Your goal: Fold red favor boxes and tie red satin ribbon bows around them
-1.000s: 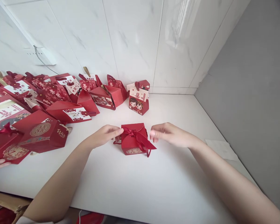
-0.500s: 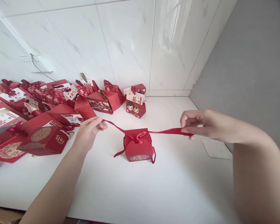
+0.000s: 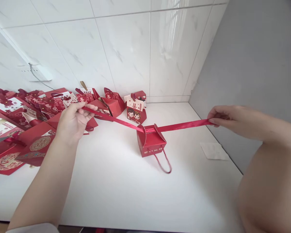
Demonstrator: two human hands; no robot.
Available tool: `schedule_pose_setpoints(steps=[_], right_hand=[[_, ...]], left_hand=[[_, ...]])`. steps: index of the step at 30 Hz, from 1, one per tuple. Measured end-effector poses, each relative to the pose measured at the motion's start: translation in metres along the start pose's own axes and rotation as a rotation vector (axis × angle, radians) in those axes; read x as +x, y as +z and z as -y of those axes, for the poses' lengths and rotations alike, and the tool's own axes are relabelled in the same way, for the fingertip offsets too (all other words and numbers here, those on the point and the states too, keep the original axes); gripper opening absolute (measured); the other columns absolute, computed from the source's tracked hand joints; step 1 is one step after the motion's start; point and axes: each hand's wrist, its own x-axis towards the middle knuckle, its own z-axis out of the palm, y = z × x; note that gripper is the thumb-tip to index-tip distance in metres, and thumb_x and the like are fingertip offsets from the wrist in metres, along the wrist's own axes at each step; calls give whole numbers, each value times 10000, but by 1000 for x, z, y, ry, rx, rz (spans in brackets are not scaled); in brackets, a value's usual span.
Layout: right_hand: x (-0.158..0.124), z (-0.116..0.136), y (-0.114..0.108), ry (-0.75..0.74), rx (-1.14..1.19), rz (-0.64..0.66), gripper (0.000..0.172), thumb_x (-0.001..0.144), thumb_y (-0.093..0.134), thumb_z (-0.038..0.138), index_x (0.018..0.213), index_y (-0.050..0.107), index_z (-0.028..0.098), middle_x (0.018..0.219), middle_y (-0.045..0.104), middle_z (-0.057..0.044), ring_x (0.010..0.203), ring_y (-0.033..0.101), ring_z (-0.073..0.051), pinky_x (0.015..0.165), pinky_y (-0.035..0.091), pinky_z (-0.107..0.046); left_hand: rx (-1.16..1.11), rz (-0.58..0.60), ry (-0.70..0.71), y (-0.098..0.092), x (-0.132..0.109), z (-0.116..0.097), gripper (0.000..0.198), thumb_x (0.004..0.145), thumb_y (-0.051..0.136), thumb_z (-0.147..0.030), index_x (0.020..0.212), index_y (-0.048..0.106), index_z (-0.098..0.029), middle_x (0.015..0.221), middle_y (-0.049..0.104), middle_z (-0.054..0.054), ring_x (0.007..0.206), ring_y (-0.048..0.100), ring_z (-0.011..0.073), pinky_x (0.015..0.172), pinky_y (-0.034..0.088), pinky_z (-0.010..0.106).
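A small red gift box [image 3: 151, 144] with a cord handle stands on the white table [image 3: 126, 194] at the centre. A red ribbon [image 3: 181, 125] runs taut through its top flaps. My left hand [image 3: 74, 121] pinches the ribbon's left end, over the pile of boxes. My right hand [image 3: 229, 118] pinches the right end, near the grey side wall. Both hands are closed on the ribbon and held wide apart, above the table.
Several red gift boxes [image 3: 31, 129] lie heaped at the left, reaching back to the tiled wall. One box with cartoon figures [image 3: 135, 111] stands behind the centre box. A white paper scrap [image 3: 214, 151] lies at the right. A grey wall [image 3: 257, 64] bounds the right side.
The bow on the box has been pulled undone. My hands moved far apart, drawing the ribbon straight. The box turned and shifted slightly right, and its top flaps now stand up.
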Motion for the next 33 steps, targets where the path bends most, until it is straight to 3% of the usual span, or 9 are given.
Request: schedule_pose_setpoints(steps=[2, 3, 7, 11, 15, 20, 24, 28, 33], right_hand=[[-3, 9, -5, 62, -52, 169, 194, 861, 612, 426, 735, 658, 286, 638, 632, -29, 460, 465, -118, 468, 339, -318], [-4, 14, -7, 80, -50, 167, 183, 877, 588, 435, 775, 662, 301, 690, 651, -28, 480, 477, -118, 484, 350, -320], [-9, 38, -8, 16, 114, -107, 70, 856, 635, 356, 867, 682, 306, 811, 689, -30, 630, 585, -144, 544, 389, -319], [-11, 56, -3, -146, 477, -252, 38, 848, 657, 265, 876, 672, 244, 798, 658, -29, 698, 613, -133, 613, 459, -299], [-6, 72, 2, -290, 888, -212, 102, 808, 711, 218, 892, 653, 209, 740, 597, -4, 609, 573, -107, 596, 484, -279], [7, 103, 13, -315, 1020, -138, 69, 831, 698, 238, 863, 657, 192, 718, 589, 10, 539, 486, -66, 521, 428, -226], [7, 126, 24, -376, 1060, -86, 93, 843, 683, 297, 859, 657, 208, 729, 587, 14, 601, 547, -93, 573, 488, -241], [0, 133, 28, -465, 1012, -56, 131, 876, 643, 332, 890, 679, 207, 813, 664, -21, 728, 623, -148, 681, 545, -303], [-2, 128, 29, -427, 932, -84, 198, 859, 659, 399, 890, 709, 210, 885, 708, -44, 810, 654, -181, 763, 563, -342]], left_hand=[[-35, 72, -62, 11, 3, -3, 351, 816, 631, -236, 517, 456, -174, 611, 615, -28, 717, 630, 118, 687, 515, 255], [-41, 121, -71, 16, 4, -3, 334, 813, 647, -259, 530, 493, -174, 597, 604, -25, 677, 620, 115, 672, 518, 259], [-11, 344, -7, 40, 7, 3, 89, 716, 758, -218, 706, 684, -170, 706, 670, 1, 714, 641, 126, 721, 545, 276], [-75, 427, 82, 69, 4, -3, 240, 662, 790, -128, 872, 712, -212, 768, 690, -14, 777, 669, 135, 762, 551, 264], [-99, 486, 111, 101, -7, -18, 438, 687, 787, -147, 1094, 674, -262, 745, 677, -28, 747, 666, 148, 715, 547, 264], [-30, 616, 16, 133, -23, -12, 233, 697, 801, -254, 912, 732, -199, 756, 679, 7, 685, 641, 137, 636, 536, 255], [42, 748, -34, 151, -36, -1, 206, 752, 757, -373, 804, 732, -175, 694, 651, 18, 654, 615, 120, 599, 512, 233], [160, 861, -73, 158, -42, 4, 207, 753, 758, -354, 748, 699, -157, 691, 634, 10, 653, 611, 110, 637, 511, 239], [260, 833, -70, 158, -39, 9, 241, 744, 755, -378, 703, 669, -157, 684, 622, 16, 658, 592, 123, 618, 481, 253]])
